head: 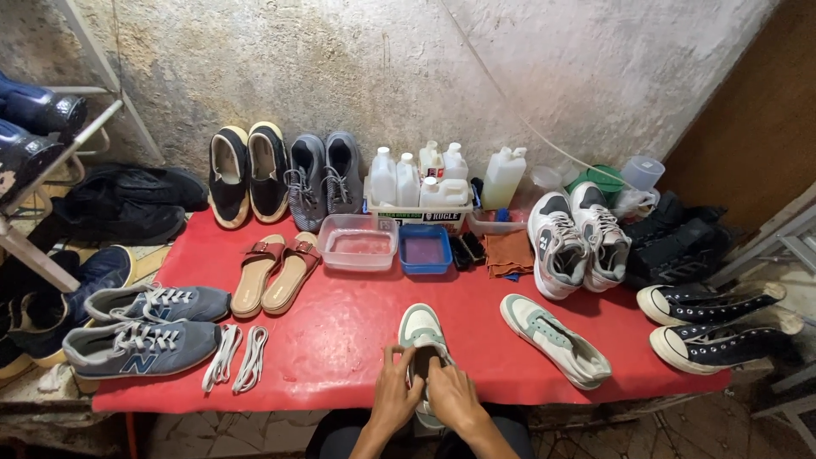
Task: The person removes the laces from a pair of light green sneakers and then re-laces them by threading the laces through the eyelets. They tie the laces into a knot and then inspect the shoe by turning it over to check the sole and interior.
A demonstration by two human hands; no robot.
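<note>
A white sneaker with pale green panels (422, 333) stands toe-away from me at the near edge of the red mat (340, 340). My left hand (394, 393) and my right hand (450, 394) both grip its opening, fingers curled on the tongue and lace area. Its mate (554, 338) lies to the right, pointing diagonally, untouched.
Grey-blue sneakers (140, 331) and two loose white laces (238, 357) lie left. Tan sandals (276, 272), a clear tub (359, 241), a blue tub (425, 248), plastic bottles (421, 183), white-grey sneakers (578, 242) and black high-tops (714, 327) ring the mat.
</note>
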